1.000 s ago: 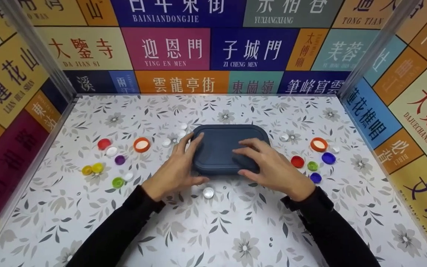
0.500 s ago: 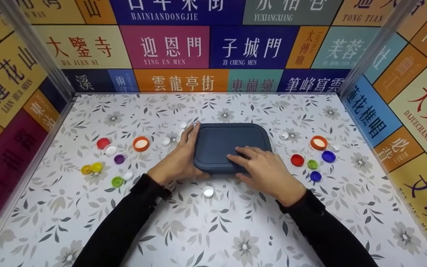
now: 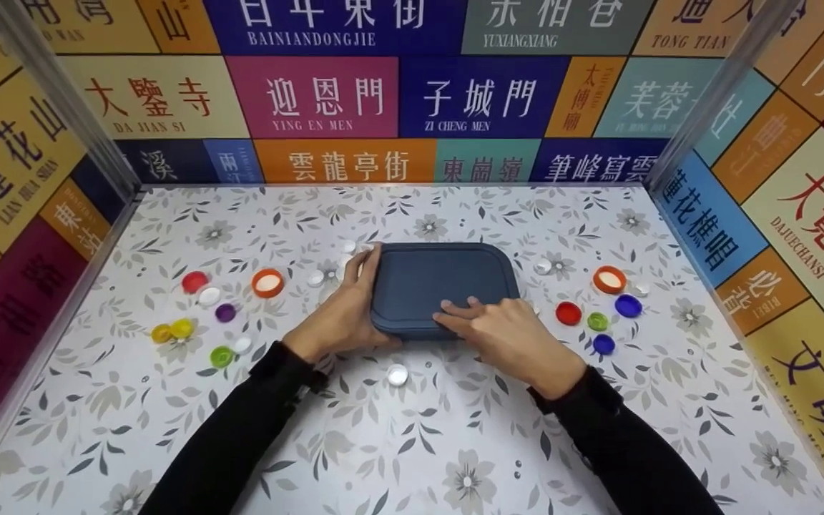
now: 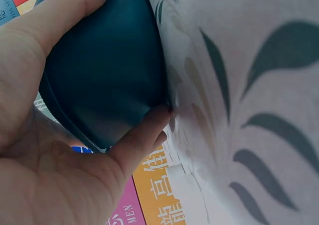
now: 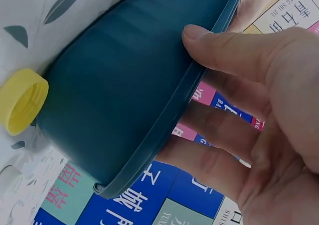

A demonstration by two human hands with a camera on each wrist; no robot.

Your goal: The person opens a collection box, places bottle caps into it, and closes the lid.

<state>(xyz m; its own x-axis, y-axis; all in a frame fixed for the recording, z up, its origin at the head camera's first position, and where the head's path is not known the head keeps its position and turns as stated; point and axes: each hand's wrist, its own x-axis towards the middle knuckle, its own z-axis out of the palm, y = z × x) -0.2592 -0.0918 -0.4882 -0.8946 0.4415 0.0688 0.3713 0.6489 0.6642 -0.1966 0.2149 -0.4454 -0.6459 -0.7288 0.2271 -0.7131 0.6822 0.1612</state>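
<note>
A dark blue lunch box [image 3: 433,279] with its lid on sits in the middle of the table. My left hand [image 3: 340,311] grips its left end, thumb at the front and fingers toward the back. In the left wrist view the box's side wall [image 4: 104,65] lies between thumb and fingers. My right hand [image 3: 512,332] holds the front edge of the box near the right corner. The right wrist view has its thumb [image 5: 214,48] against the lid rim [image 5: 164,120] and the other fingers over the lid's top. Inside the box is hidden.
Left of the box lie several bottle caps, among them a red cap [image 3: 194,282], a purple cap [image 3: 225,312] and an orange ring-like cap [image 3: 267,283]. More caps lie right, including a blue cap [image 3: 628,306]. A white cap [image 3: 397,375] sits in front; a yellow cap [image 5: 25,100] is beside the box.
My left hand has closed in around the box's left end. The right hand has moved left and toward the front edge, its fingers curling over the lid. The box stays about where it was.
</note>
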